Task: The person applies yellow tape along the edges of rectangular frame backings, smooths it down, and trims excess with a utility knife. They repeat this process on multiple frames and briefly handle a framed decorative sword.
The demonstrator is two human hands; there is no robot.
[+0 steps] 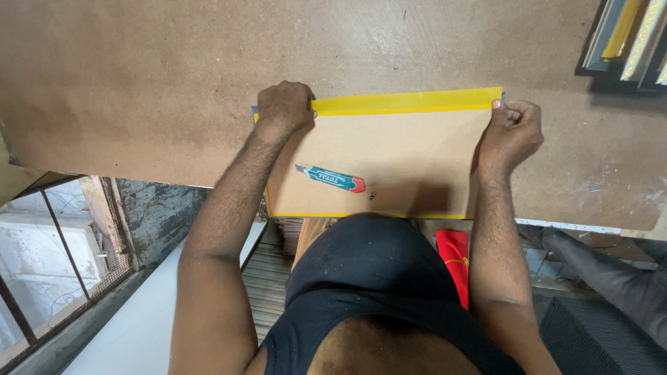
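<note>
Tape (406, 102) stretched between left hand (285, 105), right hand (513, 132)

Yellow tape strip (406, 101) along tan board (389, 160) top edge, frame centre. Teal-and-red utility knife (332, 178). Brown speckled surface (139, 83). Red cloth (455, 264) lower right. Black vest (368, 278).

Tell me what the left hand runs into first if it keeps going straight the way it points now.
The left hand points away from the body, over the yellow tape strip. Beyond it lies only the bare brown board tabletop; the way looks free up to the picture's edge.
</note>
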